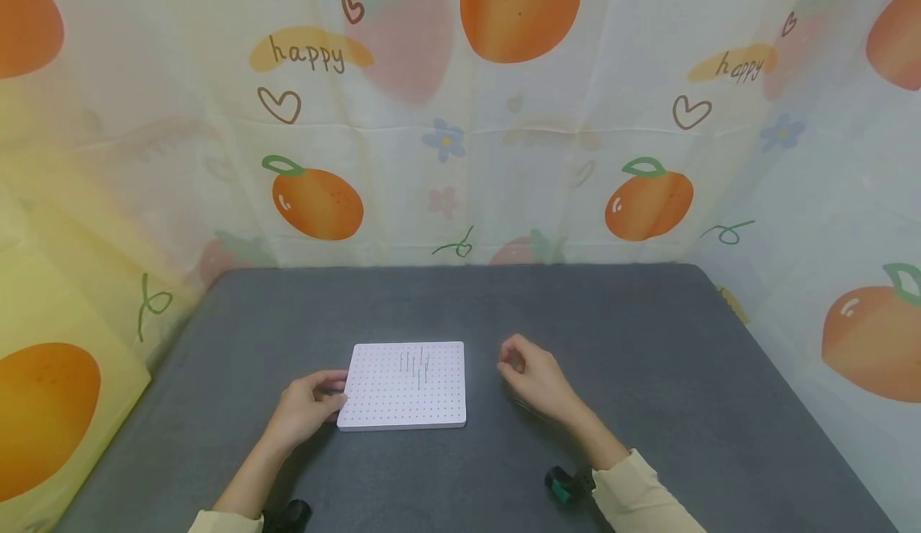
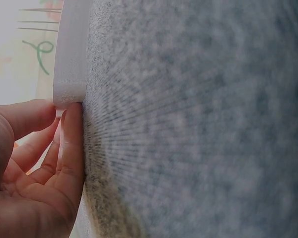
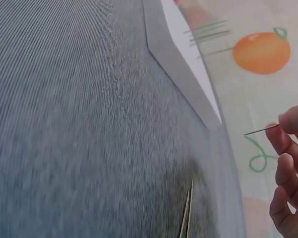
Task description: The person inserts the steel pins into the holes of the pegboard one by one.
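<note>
A white pegboard (image 1: 403,397) with rows of small holes lies flat on the dark table. Several thin needles (image 1: 413,363) stand upright in it, toward its far part. At the board's left edge, my left hand (image 1: 305,409) holds the side between thumb and fingers; the left wrist view shows the thumb at the board's corner (image 2: 69,91). To the right of the board and apart from it, my right hand (image 1: 536,377) pinches one needle (image 3: 260,130) between thumb and index finger, its tip pointing out. Loose needles (image 3: 187,213) lie on the table below that hand.
The dark grey table (image 1: 633,317) has rounded far corners. Behind it hangs a pale curtain (image 1: 518,189) printed with oranges, hearts and words, which also runs along both sides. Dark devices (image 1: 564,485) are strapped to both wrists.
</note>
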`<state>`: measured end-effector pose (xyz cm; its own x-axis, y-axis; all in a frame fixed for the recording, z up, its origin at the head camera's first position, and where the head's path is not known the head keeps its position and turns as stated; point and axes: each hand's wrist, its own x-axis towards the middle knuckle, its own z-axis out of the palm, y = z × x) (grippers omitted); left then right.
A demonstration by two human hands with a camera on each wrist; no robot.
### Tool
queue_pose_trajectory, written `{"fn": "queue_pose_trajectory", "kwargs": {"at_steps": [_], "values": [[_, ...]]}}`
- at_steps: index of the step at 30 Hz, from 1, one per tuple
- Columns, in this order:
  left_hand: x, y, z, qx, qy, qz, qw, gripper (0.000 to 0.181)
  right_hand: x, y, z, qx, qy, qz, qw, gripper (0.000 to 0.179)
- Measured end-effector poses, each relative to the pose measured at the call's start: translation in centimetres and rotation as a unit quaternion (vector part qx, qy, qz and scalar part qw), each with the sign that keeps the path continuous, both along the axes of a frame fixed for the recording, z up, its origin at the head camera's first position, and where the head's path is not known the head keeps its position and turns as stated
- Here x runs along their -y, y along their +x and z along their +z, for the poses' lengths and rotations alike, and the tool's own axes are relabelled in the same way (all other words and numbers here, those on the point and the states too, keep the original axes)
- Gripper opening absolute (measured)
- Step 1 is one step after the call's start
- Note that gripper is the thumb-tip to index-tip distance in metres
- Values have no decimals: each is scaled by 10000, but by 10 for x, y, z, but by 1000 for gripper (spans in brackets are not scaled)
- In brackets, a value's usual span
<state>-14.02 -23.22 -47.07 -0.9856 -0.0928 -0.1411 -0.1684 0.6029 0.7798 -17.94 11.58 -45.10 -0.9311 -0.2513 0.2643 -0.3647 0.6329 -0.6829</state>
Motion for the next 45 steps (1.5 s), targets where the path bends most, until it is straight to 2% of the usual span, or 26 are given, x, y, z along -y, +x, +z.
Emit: {"fn": "queue_pose_trajectory", "kwargs": {"at_steps": [5,12,21,38,45], "values": [[0,0,0,19,5,13,10000,42,11,-1,1,-164,-135,9,9998,15],[0,0,0,16,-35,33,10000,42,25,-2,2,-166,-347,51,9992,14],[0,0,0,-18,-25,17,10000,41,43,-3,-1,-149,-353,170,9991,10],[2,-1,-2,2,-16,-28,10000,41,68,-3,-1,55,132,338,9993,5],[2,0,-1,-40,28,-52,10000,41,77,-4,-2,-66,349,471,9983,5]]}}
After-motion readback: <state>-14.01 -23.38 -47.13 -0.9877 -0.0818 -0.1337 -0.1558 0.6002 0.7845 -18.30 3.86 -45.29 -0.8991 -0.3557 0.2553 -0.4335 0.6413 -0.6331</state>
